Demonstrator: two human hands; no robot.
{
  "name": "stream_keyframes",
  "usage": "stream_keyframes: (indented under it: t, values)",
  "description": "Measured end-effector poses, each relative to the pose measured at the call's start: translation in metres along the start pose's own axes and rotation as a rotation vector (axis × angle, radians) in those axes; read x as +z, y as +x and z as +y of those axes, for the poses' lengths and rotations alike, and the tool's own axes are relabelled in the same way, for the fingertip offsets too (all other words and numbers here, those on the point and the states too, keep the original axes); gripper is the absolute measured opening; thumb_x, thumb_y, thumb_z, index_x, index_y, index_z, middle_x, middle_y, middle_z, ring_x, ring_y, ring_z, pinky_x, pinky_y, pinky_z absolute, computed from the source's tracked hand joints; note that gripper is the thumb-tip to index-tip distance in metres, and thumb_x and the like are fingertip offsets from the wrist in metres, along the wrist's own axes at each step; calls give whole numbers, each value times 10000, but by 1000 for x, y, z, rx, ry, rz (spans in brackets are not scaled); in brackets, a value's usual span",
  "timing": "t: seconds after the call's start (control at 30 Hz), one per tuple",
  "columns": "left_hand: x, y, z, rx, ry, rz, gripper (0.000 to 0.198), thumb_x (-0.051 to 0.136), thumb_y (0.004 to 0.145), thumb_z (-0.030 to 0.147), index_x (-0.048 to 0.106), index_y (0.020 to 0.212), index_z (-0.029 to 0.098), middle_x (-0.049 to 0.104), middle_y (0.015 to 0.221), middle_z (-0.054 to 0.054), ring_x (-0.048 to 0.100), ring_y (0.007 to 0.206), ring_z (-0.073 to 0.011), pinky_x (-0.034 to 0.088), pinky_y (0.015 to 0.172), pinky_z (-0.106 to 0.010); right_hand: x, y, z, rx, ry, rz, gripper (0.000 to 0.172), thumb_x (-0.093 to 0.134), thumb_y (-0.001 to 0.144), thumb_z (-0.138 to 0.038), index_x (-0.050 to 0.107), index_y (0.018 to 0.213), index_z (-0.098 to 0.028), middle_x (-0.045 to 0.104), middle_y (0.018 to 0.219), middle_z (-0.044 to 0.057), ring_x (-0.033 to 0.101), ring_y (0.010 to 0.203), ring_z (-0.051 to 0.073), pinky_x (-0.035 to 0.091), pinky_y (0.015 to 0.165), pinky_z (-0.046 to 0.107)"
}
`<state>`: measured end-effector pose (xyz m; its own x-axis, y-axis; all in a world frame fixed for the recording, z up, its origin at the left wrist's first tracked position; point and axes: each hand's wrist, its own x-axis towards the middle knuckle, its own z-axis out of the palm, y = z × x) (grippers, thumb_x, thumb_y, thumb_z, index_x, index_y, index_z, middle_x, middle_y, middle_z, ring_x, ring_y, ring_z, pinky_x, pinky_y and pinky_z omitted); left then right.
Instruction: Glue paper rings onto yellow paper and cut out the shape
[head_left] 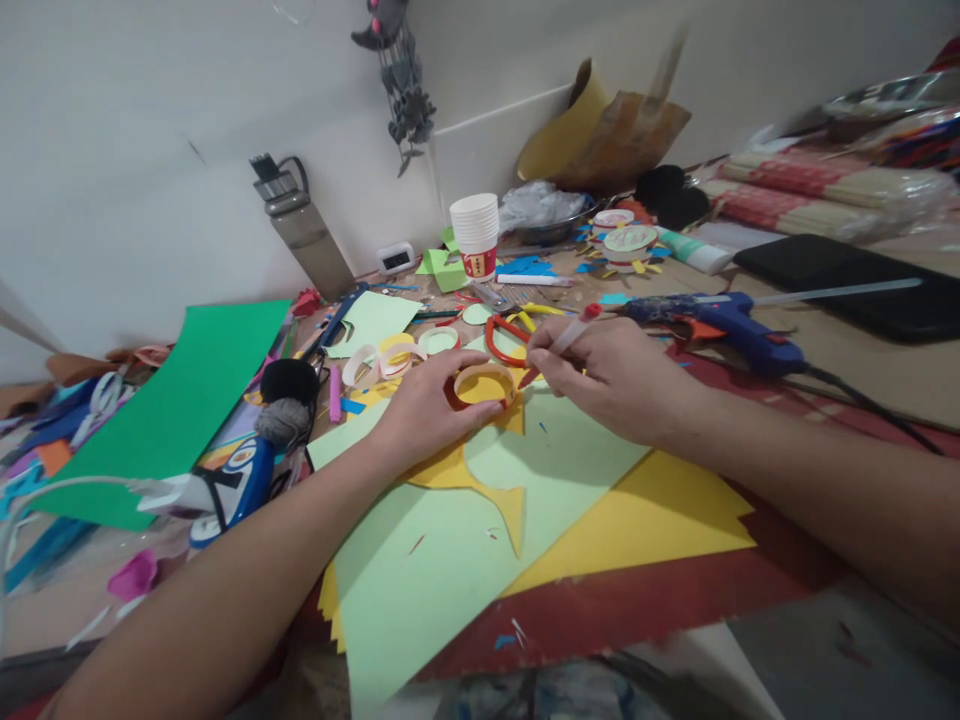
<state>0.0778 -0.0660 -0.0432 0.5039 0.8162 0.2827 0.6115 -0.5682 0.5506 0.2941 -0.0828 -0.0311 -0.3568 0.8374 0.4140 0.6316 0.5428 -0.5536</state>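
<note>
My left hand (pixel 431 400) is curled around a short ring (pixel 454 394), reddish outside and pale at its rim, pressing it onto a cut piece of yellow paper (pixel 450 470). In my right hand (pixel 600 370) is a red marker (pixel 574 330) with a white barrel, its tip down close to the ring's right side. Whether the tip touches the paper I cannot tell. Beneath the yellow piece spreads a light green sheet (pixel 405 580), which overlaps more yellow sheets (pixel 637 520). Just beyond my hands lie scissors with red handles (pixel 504 342) and several pale paper rings (pixel 361 366).
A blue glue gun (pixel 742 330) with a cord rests at right, near a black case (pixel 847 285). White paper cups (pixel 475 230) stand stacked behind. At left are a tilted grey bottle (pixel 307 235), a dark green sheet (pixel 187 400) and a power plug (pixel 176 495).
</note>
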Motion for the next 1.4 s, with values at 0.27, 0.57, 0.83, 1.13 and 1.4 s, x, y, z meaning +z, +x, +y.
stream_keyframes:
  t: [0.27, 0.57, 0.83, 1.13, 1.4]
  values:
    - [-1, 1, 2, -12, 10, -13, 399, 728, 746, 328, 644, 1119, 212, 696, 1140, -52, 647, 997, -210, 510, 873, -345, 5, -2, -2, -63, -4, -30, 278, 432, 914, -273, 530, 662, -209, 524, 601, -2, 453, 556, 137, 308, 569, 297]
    - [0, 1, 2, -3, -13, -10, 392, 715, 759, 314, 643, 1128, 204, 704, 1113, -50, 654, 957, -195, 519, 819, -314, 8, -4, -5, -34, 18, -104, 327, 409, 931, -336, 529, 656, -205, 564, 612, 7, 492, 559, 136, 326, 572, 300]
    - [-2, 0, 3, -1, -1, -16, 386, 692, 771, 339, 639, 1129, 205, 701, 1134, -52, 649, 989, -211, 517, 839, -325, 9, -5, -7, -25, 37, -120, 319, 401, 928, -346, 551, 685, -204, 582, 636, 17, 504, 567, 146, 337, 580, 302]
    - [-8, -1, 0, 30, 13, -40, 413, 574, 759, 222, 621, 1165, 170, 681, 1200, -72, 628, 1063, -232, 503, 909, -354, 10, -6, -6, -32, 33, -106, 302, 408, 922, -320, 523, 668, -206, 537, 582, -2, 454, 504, 125, 319, 551, 291]
    - [-9, -1, -3, 24, 10, -70, 457, 564, 713, 161, 628, 1165, 181, 694, 1166, -59, 640, 1003, -208, 507, 915, -363, 10, -5, -8, -62, 6, -94, 270, 402, 916, -307, 531, 704, -202, 589, 646, 23, 500, 561, 144, 341, 580, 290]
